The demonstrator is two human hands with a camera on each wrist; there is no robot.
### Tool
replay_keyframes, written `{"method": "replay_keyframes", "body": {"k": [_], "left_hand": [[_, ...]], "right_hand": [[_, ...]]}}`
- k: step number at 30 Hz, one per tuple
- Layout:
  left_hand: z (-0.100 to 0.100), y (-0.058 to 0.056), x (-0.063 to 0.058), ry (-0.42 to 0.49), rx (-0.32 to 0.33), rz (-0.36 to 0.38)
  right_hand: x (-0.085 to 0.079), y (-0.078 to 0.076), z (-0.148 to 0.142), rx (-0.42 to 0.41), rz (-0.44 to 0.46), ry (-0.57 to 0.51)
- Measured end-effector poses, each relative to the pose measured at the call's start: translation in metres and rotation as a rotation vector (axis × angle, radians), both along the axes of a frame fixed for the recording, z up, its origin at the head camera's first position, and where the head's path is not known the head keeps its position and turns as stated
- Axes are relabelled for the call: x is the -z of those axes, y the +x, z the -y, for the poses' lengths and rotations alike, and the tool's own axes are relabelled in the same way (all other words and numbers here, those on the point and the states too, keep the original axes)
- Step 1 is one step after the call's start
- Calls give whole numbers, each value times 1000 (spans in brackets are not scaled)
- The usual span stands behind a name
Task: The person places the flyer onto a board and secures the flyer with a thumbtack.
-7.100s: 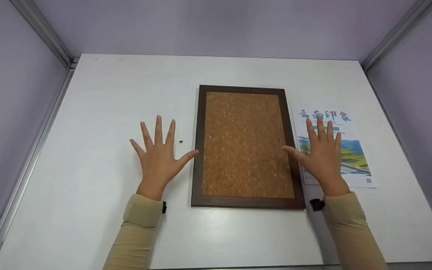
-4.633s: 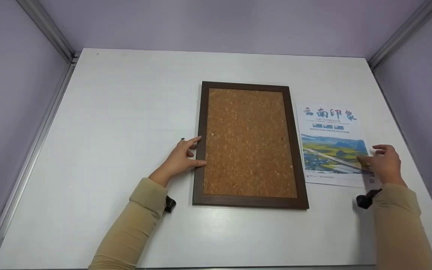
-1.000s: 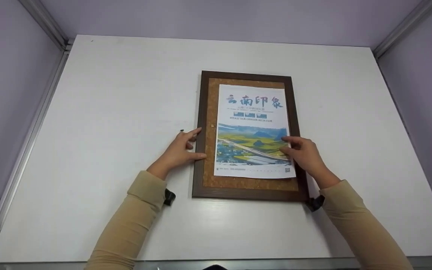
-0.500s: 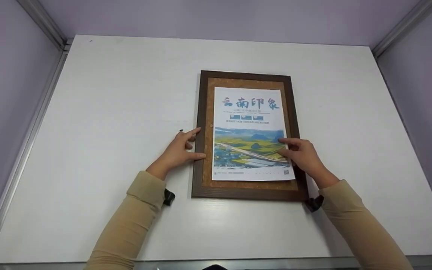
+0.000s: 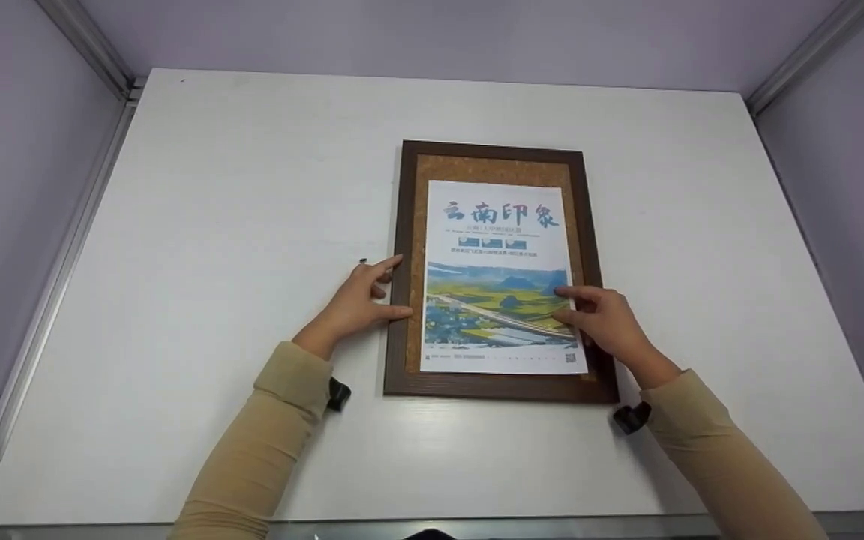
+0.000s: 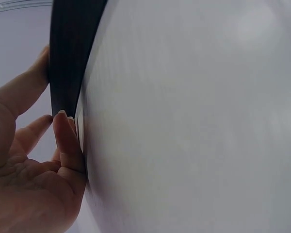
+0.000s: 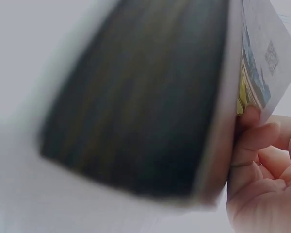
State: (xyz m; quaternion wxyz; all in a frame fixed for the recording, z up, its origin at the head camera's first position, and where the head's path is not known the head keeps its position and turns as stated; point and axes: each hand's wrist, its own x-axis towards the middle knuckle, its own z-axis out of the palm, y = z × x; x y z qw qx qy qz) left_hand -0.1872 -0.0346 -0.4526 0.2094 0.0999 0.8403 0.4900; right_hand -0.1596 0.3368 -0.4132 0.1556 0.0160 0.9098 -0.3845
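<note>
Smooth paper poster point(image 5: 496, 300), cork panel point(image 5: 492, 171) — matt and grainy, wood-grained frame point(image 5: 492, 387), smooth tabletop point(image 5: 252, 187) — faintly glossy, cloth sleeves point(image 5: 252, 442)

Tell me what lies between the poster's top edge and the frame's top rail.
Only a strip of cork lies between the poster and the frame's top rail, as the head view shows; neither wrist view reaches that stretch.

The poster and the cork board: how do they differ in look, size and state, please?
The poster is white with a colored landscape; the cork board is speckled brown. The poster is smaller; the cork board shows beyond its top. The right hand holds the poster; the left hand grips the cork board's dark frame. Both are rectangular.
</note>
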Motion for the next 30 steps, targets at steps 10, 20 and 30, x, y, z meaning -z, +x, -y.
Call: {"method": "replay_keyframes", "body": {"k": [10, 20, 30], "left_hand": [[1, 0, -4, 6, 1, 0], [15, -4, -10, 63, -156, 28], [47, -17, -12, -74, -362, -62]], "right_hand": [[-9, -2, 4, -35, 11, 147], [-9, -9, -15, 37, -100, 75], [0, -16, -38, 87, -32, -23]]}}
